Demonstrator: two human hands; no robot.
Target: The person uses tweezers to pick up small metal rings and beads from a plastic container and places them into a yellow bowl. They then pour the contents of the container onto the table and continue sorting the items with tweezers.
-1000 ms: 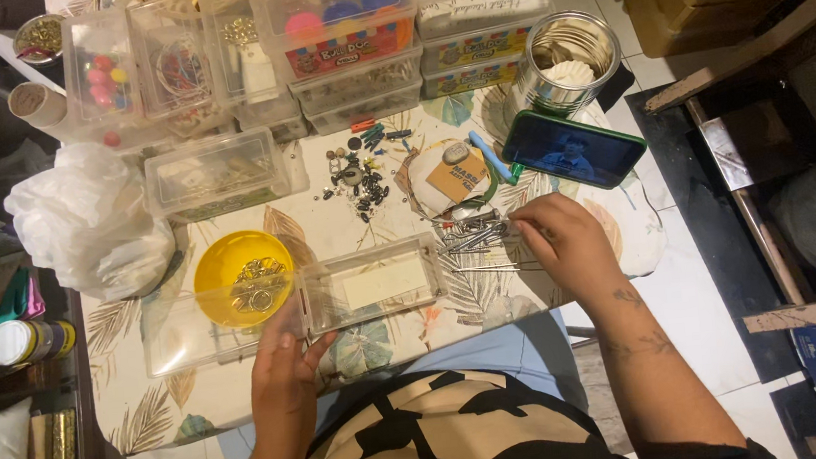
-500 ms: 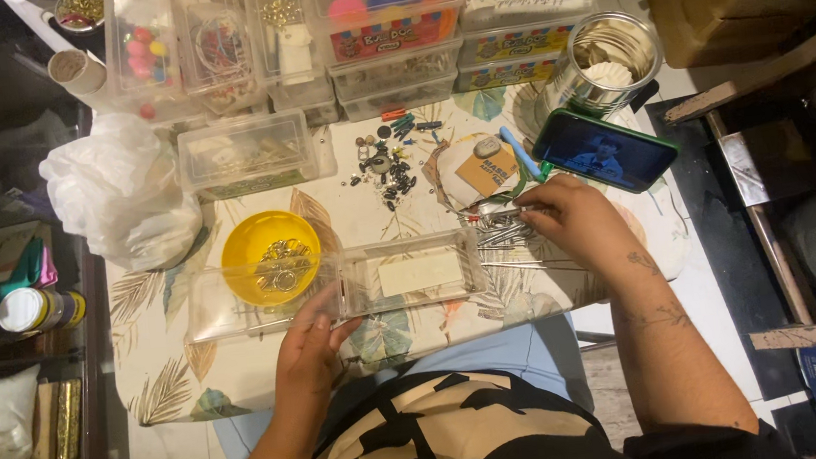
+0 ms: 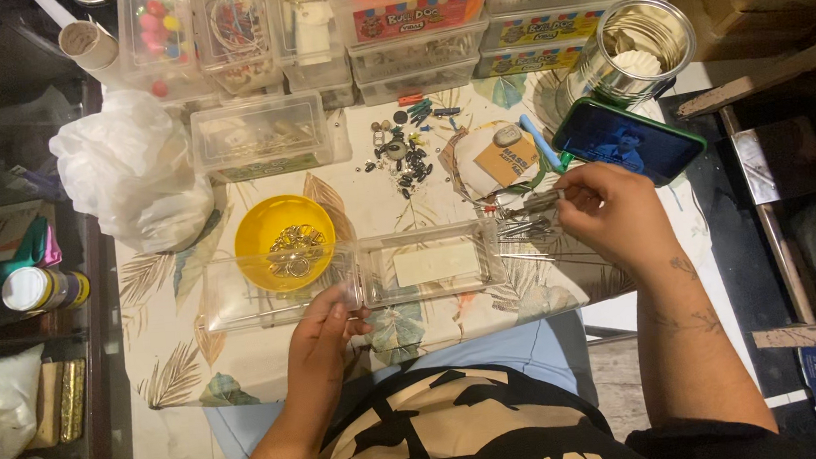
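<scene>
A small table (image 3: 273, 369) with a palm-leaf print cloth is crowded with craft supplies, and dark shelving stands on either side of it. Along the far edge sit stacked clear bins (image 3: 380, 20) of beads and findings, with one more clear box (image 3: 260, 134) just in front of them. A white plastic bag (image 3: 132, 170) slumps at the left end of the table.

Near the front edge lies a long clear case (image 3: 353, 279), opened flat, one half lying over part of a yellow bowl (image 3: 284, 240) that holds small metal rings. The left hand (image 3: 324, 340) rests at the case's near edge by the hinge, fingers loosely curled and touching the plastic, gripping nothing that I can see.

The right hand (image 3: 614, 216) is at the case's right end, fingers pinched narrow on thin metal pins (image 3: 536, 204); more pins (image 3: 531, 233) lie in a loose bundle just below, on the cloth.

Beyond that hand a phone (image 3: 628, 139) in a green case leans against an open tin (image 3: 634, 52). A scatter of dark beads (image 3: 406, 151) lies in the middle of the table, beside a small card (image 3: 505, 157) with a grey stone on it and a blue tool (image 3: 540, 144).
</scene>
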